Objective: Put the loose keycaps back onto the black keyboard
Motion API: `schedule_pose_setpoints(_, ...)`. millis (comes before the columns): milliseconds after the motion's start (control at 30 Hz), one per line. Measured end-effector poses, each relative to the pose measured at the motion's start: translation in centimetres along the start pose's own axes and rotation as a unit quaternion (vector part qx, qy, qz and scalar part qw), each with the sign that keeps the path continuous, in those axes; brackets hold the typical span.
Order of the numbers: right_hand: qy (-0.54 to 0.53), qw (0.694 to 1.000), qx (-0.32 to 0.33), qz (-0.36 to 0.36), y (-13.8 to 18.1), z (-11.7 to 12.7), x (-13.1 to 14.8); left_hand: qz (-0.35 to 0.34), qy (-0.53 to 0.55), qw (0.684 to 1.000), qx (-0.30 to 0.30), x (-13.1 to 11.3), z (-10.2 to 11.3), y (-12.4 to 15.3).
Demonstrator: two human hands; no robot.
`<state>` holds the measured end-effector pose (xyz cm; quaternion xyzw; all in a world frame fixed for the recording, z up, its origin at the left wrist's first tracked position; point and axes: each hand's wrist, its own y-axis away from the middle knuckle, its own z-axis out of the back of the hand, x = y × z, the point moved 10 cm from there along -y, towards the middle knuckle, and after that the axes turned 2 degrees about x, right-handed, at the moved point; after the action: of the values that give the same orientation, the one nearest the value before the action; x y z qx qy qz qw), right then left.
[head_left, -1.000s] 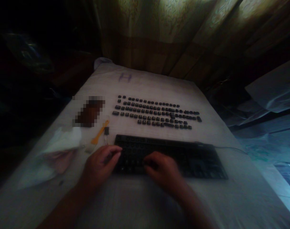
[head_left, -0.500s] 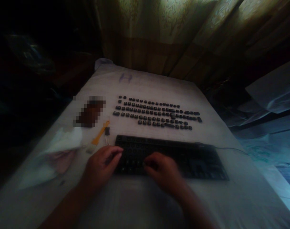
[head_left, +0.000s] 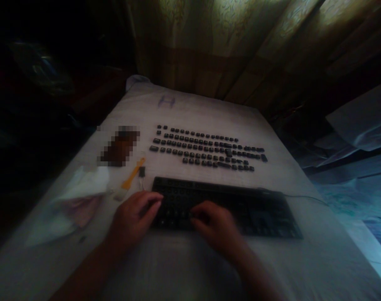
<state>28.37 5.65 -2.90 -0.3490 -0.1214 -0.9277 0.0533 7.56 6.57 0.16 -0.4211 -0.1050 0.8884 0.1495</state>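
Note:
A black keyboard base [head_left: 240, 205] lies across the white-covered table [head_left: 184, 113], stripped of its caps. The removed black keycaps [head_left: 206, 148] are laid out in rows behind it. My left hand [head_left: 132, 217] rests at the keyboard's left end, fingers curled onto its edge. Over the left part of the keyboard, my right hand [head_left: 214, 223] has its fingers bent and pinched together; what they hold, if anything, is hidden in the dim light.
An orange-handled brush [head_left: 130, 177] and a small dark keycap puller [head_left: 141, 172] lie left of the keyboard. A crumpled white cloth [head_left: 74, 200] and a blurred brown object [head_left: 118, 146] sit further left. A cable [head_left: 303, 195] runs off right. Curtains hang behind.
Both hands stay in nearly the same place on the keyboard's left part; the view has shifted slightly.

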Motion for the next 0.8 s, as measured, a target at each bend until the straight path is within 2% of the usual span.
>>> schedule_pose_setpoints(300,0.024,0.999,0.018,-0.028,-0.2,-0.2,0.1,-0.029,-0.014,0.999,-0.006,-0.3,0.0,0.2)
schedule_pose_setpoints(633,0.016,0.999,0.029,-0.001,0.0,0.0,0.6,-0.035,-0.019,0.999,-0.002,-0.4,-0.2,0.2)
schedule_pose_setpoints(733,0.013,1.0,0.027,0.01,0.0,-0.1,0.5,-0.053,-0.025,0.998,-0.004,-0.6,-0.1,0.2)
schedule_pose_setpoints(800,0.013,1.0,0.021,0.019,0.0,-0.2,0.4,-0.09,-0.031,0.995,-0.002,-1.7,-0.3,0.3)
